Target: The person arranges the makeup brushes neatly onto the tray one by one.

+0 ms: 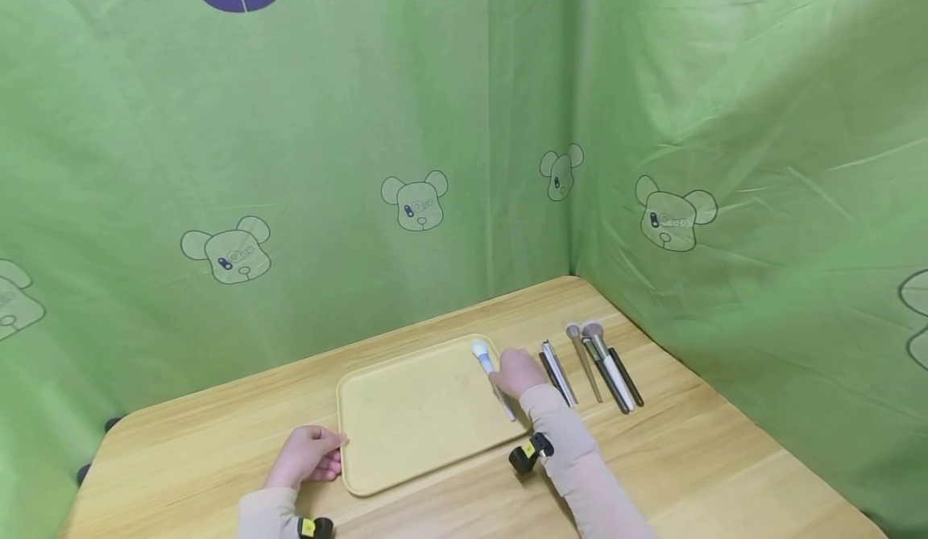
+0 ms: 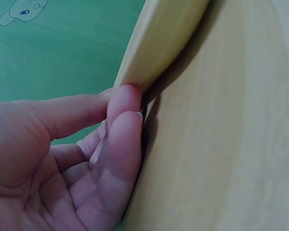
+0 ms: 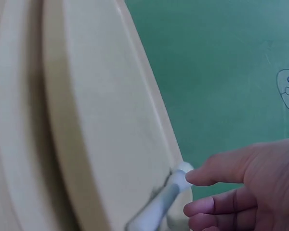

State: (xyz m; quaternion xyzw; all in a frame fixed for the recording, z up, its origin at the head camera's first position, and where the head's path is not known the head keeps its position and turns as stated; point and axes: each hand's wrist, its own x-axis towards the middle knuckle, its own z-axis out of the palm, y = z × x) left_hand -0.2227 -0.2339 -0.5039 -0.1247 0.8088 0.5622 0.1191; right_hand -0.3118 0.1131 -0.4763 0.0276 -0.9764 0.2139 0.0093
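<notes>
A shallow yellow tray (image 1: 413,414) lies on the wooden table. My left hand (image 1: 308,452) grips the tray's left edge; in the left wrist view the thumb lies over the rim (image 2: 168,38) and curled fingertips bear against its side. Near the tray's right edge rests a white-headed makeup brush (image 1: 481,353), its pale handle pointing toward the front. Beside that brush is my right hand (image 1: 519,372). In the right wrist view its thumb tip is right at the brush (image 3: 156,207), while the other fingers are relaxed, with a gap below the thumb.
Right of the tray lie several slim tools (image 1: 557,371), a brown-handled brush (image 1: 586,362), and a bundle of makeup brushes and a dark stick (image 1: 611,368). Green patterned curtains (image 1: 326,120) border the wooden table (image 1: 725,450) at the back and right.
</notes>
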